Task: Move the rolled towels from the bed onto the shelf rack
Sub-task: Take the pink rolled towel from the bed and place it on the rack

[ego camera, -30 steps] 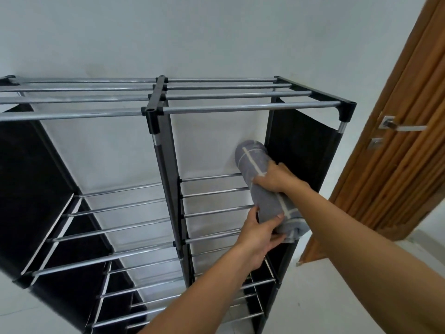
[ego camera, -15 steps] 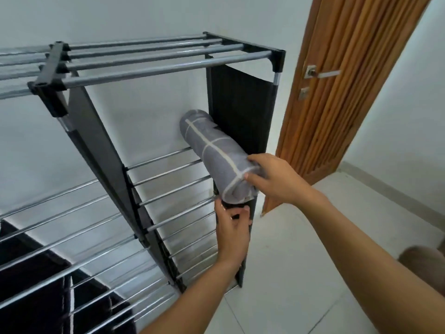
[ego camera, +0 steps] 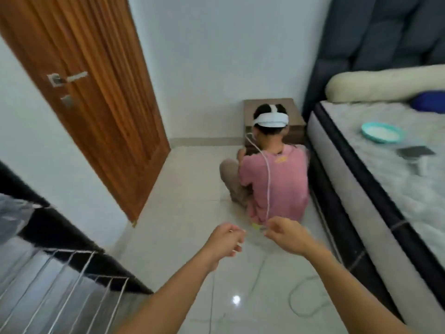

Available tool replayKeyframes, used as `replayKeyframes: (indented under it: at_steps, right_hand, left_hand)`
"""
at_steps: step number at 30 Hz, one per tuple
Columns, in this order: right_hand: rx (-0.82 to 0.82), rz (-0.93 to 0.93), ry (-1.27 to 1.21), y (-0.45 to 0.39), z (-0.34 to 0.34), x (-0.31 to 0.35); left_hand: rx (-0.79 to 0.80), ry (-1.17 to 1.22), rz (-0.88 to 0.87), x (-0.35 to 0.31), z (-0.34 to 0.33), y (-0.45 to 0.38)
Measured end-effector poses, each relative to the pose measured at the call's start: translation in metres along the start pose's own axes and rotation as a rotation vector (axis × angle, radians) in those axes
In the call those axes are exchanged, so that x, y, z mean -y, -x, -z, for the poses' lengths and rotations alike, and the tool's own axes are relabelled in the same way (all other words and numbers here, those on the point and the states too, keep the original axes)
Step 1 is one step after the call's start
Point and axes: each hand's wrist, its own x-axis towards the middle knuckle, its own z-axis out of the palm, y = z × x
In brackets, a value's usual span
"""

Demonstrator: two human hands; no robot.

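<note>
Bare left hand (ego camera: 225,239) and right hand (ego camera: 285,235) outstretched, empty — loosely curled

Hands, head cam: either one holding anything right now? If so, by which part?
Nothing is held. The left hand and the right hand are both loosely curled and empty over the floor. No towel is between them.

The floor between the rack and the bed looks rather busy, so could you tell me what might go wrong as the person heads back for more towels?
1. A cable loops loose on the floor just ahead; a foot could catch it.
2. A seated person blocks the way beside the bed, wired to that cable, so a snag could tug the headset.
3. Both hands, left hand and right hand, are empty, but a towel carried later could hide the cable.
</note>
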Motion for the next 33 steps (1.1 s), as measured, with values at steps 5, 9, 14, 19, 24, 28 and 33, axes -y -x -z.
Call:
replayKeyframes:
  at_steps: [5, 9, 14, 19, 24, 28, 33]
  right_hand:
    - [-0.284, -0.448, -0.303, 0.150, 0.044, -0.178]
    - [-0.518, -0.680, -0.548, 0.248, 0.059, -0.249]
    - [-0.801, -0.857, -0.708, 0.331, 0.059, -0.309]
    - [-0.988, -1.040, -0.861, 0.382, 0.063, -0.350]
    - [-1.180, -1.126, -0.940, 0.397, 0.082, -0.385]
    - [-1.261, -1.135, -0.981, 0.396, 0.100, -0.414]
    - [-1.352, -1.079, -0.956, 0.397, 0.164, -0.489]
  left_hand:
    - [0.356, -0.260, -0.106, -0.033, -0.183, 0.014]
    - [0.608, -0.396, -0.170, -0.049, -0.303, 0.037]
    - [0.850, -0.547, -0.156, -0.051, -0.431, 0.059]
    - [0.941, -0.456, 0.182, -0.045, -0.527, 0.069]
    - [0.907, -0.295, 0.508, -0.039, -0.566, 0.068]
    - [0.876, -0.250, 0.616, -0.043, -0.591, 0.057]
    - [0.842, -0.238, 0.679, -0.054, -0.630, 0.040]
